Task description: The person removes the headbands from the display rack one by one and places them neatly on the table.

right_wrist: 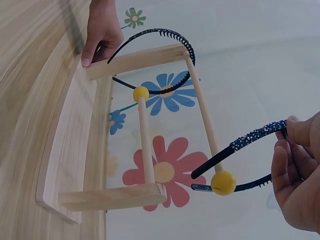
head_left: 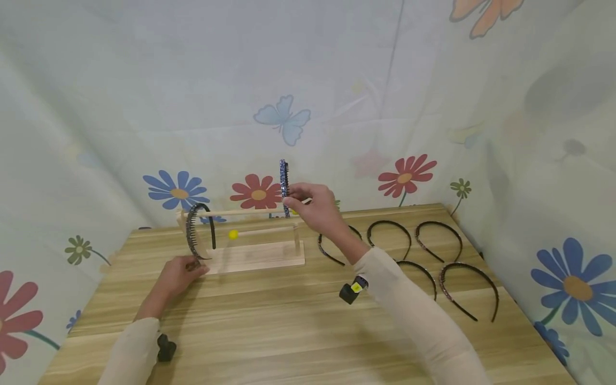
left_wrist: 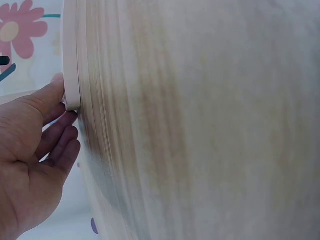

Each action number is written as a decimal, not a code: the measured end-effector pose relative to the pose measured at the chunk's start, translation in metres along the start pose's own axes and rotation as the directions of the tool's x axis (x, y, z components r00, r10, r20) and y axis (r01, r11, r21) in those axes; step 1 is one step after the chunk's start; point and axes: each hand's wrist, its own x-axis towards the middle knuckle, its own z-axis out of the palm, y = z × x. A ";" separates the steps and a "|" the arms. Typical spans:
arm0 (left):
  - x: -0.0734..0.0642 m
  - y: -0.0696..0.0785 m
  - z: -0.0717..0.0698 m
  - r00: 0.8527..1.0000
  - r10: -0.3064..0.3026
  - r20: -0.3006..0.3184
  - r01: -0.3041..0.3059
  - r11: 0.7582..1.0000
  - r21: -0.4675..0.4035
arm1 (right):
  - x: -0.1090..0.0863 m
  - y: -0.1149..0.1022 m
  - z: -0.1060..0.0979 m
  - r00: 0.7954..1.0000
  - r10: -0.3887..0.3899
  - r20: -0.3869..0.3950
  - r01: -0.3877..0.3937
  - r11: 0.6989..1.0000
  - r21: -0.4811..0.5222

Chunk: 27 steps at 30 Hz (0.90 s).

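A small wooden rack (head_left: 255, 259) with two rods stands on the table; each rod ends in a yellow ball. My left hand (head_left: 179, 275) grips the left end of its base, thumb on one face and fingers on the other. On the left part of the upper rod hangs a dark toothed headband (head_left: 191, 230). My right hand (head_left: 315, 206) pinches a blue glittery headband (head_left: 283, 179) by its curved top, at the rod's right end. In the right wrist view its two tips point toward the rack, either side of the upper yellow ball (right_wrist: 223, 183).
Several dark headbands lie at the table's right, among them one headband (head_left: 492, 280) nearest the front. The lower rod's yellow ball (head_left: 233, 234) points left. A flowered cloth (head_left: 337, 133) hangs behind the wooden table (head_left: 250, 331).
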 end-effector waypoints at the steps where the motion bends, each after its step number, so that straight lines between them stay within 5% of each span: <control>1: 0.000 0.000 0.000 1.000 0.000 0.002 0.000 1.000 0.000 | -0.001 0.000 -0.001 1.000 0.004 0.000 -0.004 1.000 -0.001; 13: -0.001 -0.001 0.000 1.000 0.006 -0.001 -0.006 1.000 -0.005 | -0.012 0.004 -0.016 1.000 -0.019 0.000 0.019 0.999 -0.027; 27: 0.000 0.000 -0.001 1.000 -0.012 0.008 0.012 1.000 -0.003 | -0.030 0.017 -0.023 0.997 0.081 0.006 -0.081 0.997 -0.006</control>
